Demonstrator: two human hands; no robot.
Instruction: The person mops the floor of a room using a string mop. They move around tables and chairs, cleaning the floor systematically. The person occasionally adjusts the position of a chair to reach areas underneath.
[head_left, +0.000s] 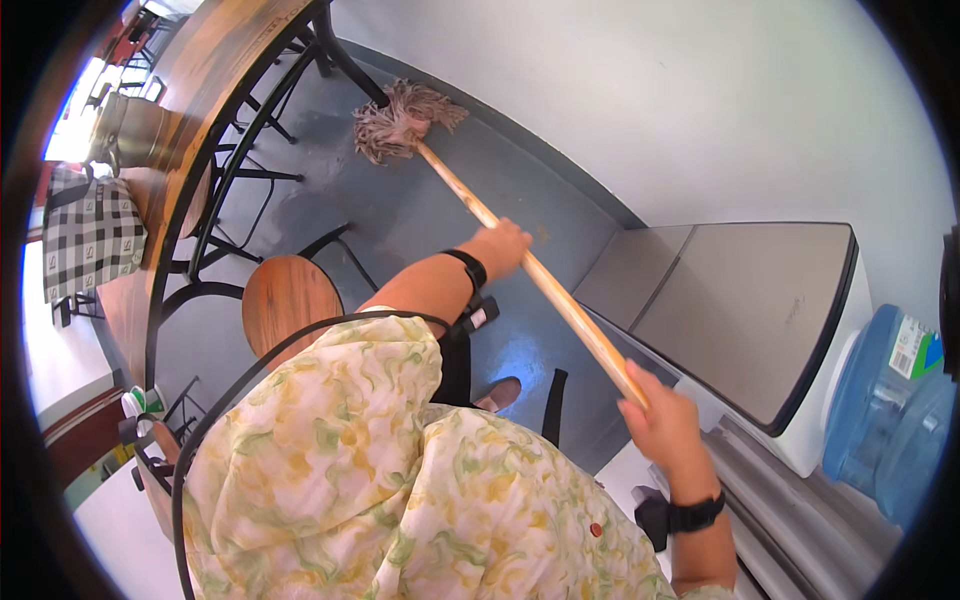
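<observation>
My left hand (501, 244) grips the middle of a wooden mop handle (570, 304). Nearer my body, my right hand (660, 416) is closed around the handle's upper end. The string mop head (405, 124), with greyish-pink strands, rests on the grey floor (390, 202) at the far end. It touches or lies very close to a black metal table leg (352, 64), near the dark skirting along the wall. Each wrist wears a black strap with a small device.
A long wooden table (225, 45) on black legs runs along the left, bearing a checked bag (94, 232) and a metal pot (135, 131). A round wooden stool (291, 300) stands below. To the right are a grey-and-white appliance (739, 307) and a blue water jug (870, 405).
</observation>
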